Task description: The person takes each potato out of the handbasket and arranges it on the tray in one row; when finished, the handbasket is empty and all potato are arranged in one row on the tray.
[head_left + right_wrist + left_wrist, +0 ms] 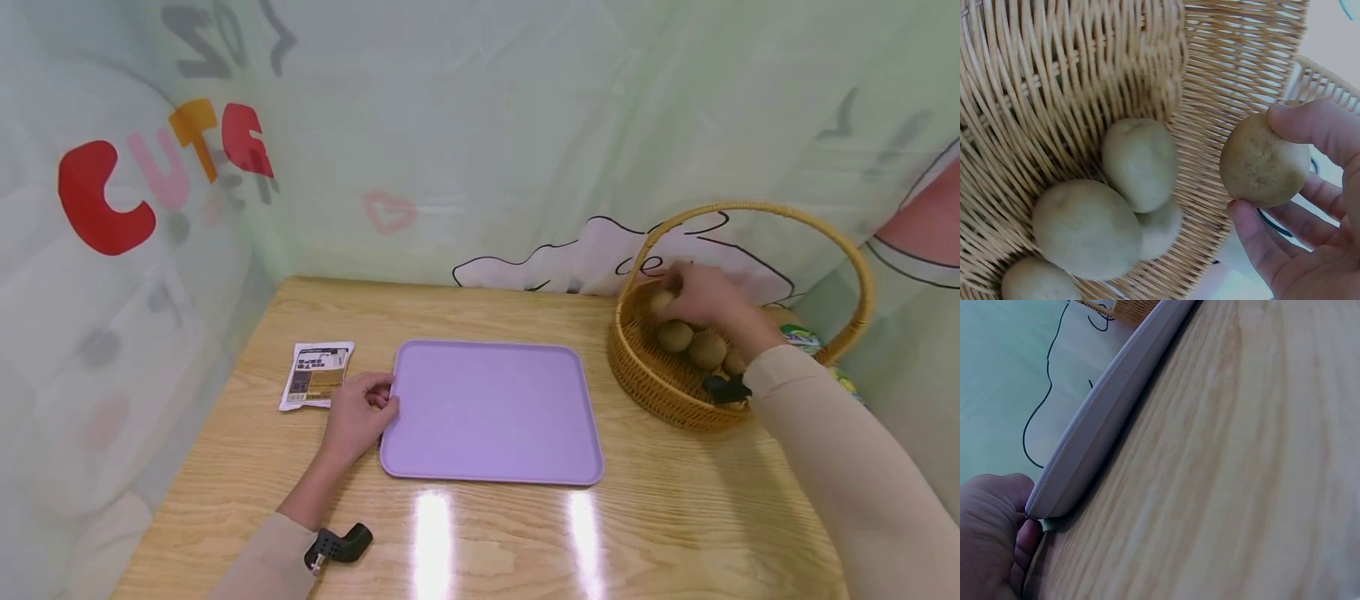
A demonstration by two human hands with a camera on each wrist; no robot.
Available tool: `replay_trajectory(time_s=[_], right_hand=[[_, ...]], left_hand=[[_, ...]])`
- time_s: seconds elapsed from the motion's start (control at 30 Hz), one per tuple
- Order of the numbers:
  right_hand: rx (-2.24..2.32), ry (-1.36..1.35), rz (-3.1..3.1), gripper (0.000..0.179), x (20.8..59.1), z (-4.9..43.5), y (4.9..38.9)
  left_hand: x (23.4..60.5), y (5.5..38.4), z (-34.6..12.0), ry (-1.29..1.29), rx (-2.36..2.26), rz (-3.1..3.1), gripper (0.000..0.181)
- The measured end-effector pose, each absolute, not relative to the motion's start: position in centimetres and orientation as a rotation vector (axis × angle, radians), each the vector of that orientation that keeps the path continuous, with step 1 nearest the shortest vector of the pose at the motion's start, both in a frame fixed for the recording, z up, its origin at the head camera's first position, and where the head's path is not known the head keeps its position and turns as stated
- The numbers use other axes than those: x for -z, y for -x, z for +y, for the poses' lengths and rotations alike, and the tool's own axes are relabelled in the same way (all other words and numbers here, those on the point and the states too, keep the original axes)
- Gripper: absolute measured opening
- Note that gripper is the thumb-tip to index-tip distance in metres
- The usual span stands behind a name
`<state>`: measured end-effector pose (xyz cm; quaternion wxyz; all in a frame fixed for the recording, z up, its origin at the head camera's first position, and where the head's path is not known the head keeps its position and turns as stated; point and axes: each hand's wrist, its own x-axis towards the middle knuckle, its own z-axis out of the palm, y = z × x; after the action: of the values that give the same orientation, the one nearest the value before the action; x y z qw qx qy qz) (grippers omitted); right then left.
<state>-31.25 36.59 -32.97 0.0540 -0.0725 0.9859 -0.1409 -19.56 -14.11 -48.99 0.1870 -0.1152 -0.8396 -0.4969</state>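
Note:
In the head view, my left hand [362, 410] is at the left edge of a flat lilac tray [491, 412] on the table. The left wrist view has its thumb and fingers pinching the corner of the tray rim [1060, 487]. My right hand [701, 293] reaches over the far left side of a wicker basket [660, 396] with a tall arched handle. Between its thumb and fingertips it holds a round, speckled yellow-brown potato [1264, 160], near the basket's woven wall. Several more potatoes [1087, 229] lie inside the basket, below the hand.
A white-edged printed packet [318, 375] lies left of the tray on the wooden table [495, 550]. Behind the basket, a green-and-blue package [801, 337] shows partly past the right sleeve. A printed curtain [450, 150] hangs along the table's back and sides.

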Motion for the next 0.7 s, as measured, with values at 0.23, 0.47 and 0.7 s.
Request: replay_trajectory(time_s=[0.23,0.47,0.7], right_hand=[[0.344,0.265,3.064,0.049,31.2,36.3,29.9],[0.361,0.311,3.083,0.047,29.9,35.4,28.0],[0.387,0.38,3.088,0.047,28.8,33.9,26.2]], left_hand=[[49.1,19.5,-14.0,0.318,1.381,-2.366,0.026],[49.2,19.3,-13.9,0.322,1.388,-2.351,0.026],[49.0,19.4,-13.9,0.306,1.404,-2.367,0.026]])
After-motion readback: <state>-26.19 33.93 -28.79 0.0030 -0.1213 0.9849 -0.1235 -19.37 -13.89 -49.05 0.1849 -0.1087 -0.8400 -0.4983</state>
